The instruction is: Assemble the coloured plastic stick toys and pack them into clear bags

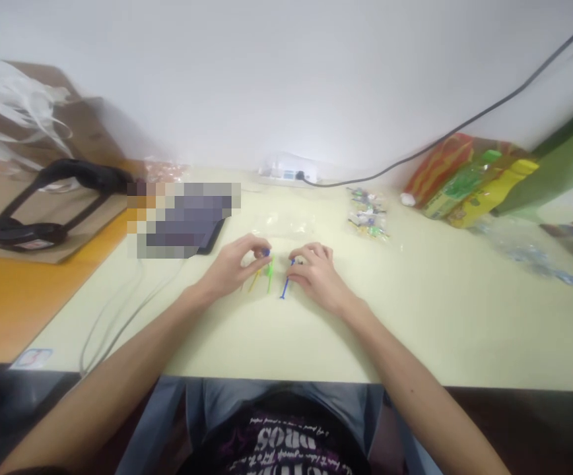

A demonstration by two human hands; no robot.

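My left hand is closed in a pinch on a small dark-blue piece between thumb and forefinger. Just below it on the table lie a green plastic stick and a yellow plastic stick, side by side. Across from it, my right hand has its thumb and fingers closed around the upper part of a blue plastic stick. That stick's forked lower end points toward me. Part of a small dark and white item shows behind the right fingers, too hidden to name.
A clear plastic bag lies beyond my hands. Bagged colourful small parts sit to its right, near green and yellow bottles. At left are a partly blurred tablet and a black frame. A power strip stands by the wall.
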